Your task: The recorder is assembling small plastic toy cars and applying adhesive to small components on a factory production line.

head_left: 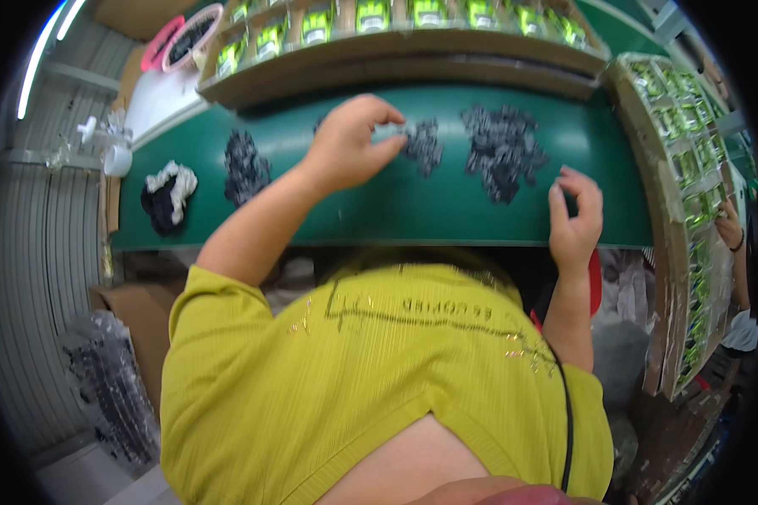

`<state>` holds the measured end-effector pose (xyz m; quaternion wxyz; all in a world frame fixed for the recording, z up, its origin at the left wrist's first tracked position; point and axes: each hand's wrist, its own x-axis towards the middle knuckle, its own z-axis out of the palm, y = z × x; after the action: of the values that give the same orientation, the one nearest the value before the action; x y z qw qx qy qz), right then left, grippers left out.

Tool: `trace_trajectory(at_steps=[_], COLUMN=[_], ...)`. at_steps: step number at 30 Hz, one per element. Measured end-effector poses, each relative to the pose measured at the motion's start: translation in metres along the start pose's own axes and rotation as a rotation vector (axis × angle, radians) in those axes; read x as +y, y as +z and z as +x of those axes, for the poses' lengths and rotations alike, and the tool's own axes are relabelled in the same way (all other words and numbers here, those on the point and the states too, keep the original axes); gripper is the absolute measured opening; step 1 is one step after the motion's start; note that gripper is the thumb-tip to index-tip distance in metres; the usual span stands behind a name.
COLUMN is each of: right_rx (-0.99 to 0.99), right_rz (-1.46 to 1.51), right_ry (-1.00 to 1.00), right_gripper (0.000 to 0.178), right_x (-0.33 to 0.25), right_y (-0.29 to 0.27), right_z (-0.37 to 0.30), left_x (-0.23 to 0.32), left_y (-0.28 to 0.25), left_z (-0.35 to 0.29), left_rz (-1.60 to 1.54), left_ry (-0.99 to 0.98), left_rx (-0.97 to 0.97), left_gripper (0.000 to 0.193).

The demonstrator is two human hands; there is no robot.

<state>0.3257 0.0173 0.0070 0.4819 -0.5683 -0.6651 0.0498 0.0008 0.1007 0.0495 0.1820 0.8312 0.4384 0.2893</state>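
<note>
My left hand (349, 143) is over the green tabletop (312, 220), its fingers curved and its thumb apart from the index finger, and I see nothing held in it. Just right of its fingertips lies a small heap of dark grey pieces (424, 147). Another bit of dark material shows partly behind this hand. Near the table's front right, my right hand (577, 219) has bent fingers with a gap between thumb and index finger. A larger heap of the same dark pieces (503, 151) lies to its left. A third heap (246, 168) sits left of my left forearm.
A long cardboard tray (413, 55) of green packages stands along the back. A second tray (665, 194) of green packages runs down the right, with another person's hand (728, 225) beside it. A black and white cloth bundle (168, 195) lies at left; a pink basket (195, 38) stands behind.
</note>
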Motion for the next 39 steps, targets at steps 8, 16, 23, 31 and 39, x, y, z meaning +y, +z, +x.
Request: trace_trajectory(at_steps=[8,16,23,31,39], right_rx=[-0.009,-0.051,-0.103,-0.086,-0.162], right_rz=[-0.033,-0.005,0.014,0.385,-0.568], right_ry=[-0.006,0.026,0.049,0.315,0.304], right_gripper=[0.011,0.010,0.008,0.016,0.032], right_x=[-0.004,-0.002,0.007,0.005,0.053], right_y=[0.007,0.011,0.015,0.002,0.019], right_z=[0.002,0.011,0.015,0.090,0.240], left_x=[0.018,-0.025,-0.033,-0.029,-0.002], left_y=[-0.045,-0.038,-0.008,-0.021,-0.016], left_z=[0.053,0.077,0.071,0.061,0.050], left_rz=[-0.018,0.658,0.687,0.653,0.400], left_ry=[0.073,0.059,-0.011,-0.066,0.056], left_rx=[0.149,0.221,0.265,0.191,0.384], left_gripper=[0.020,0.062,0.077,0.071,0.057])
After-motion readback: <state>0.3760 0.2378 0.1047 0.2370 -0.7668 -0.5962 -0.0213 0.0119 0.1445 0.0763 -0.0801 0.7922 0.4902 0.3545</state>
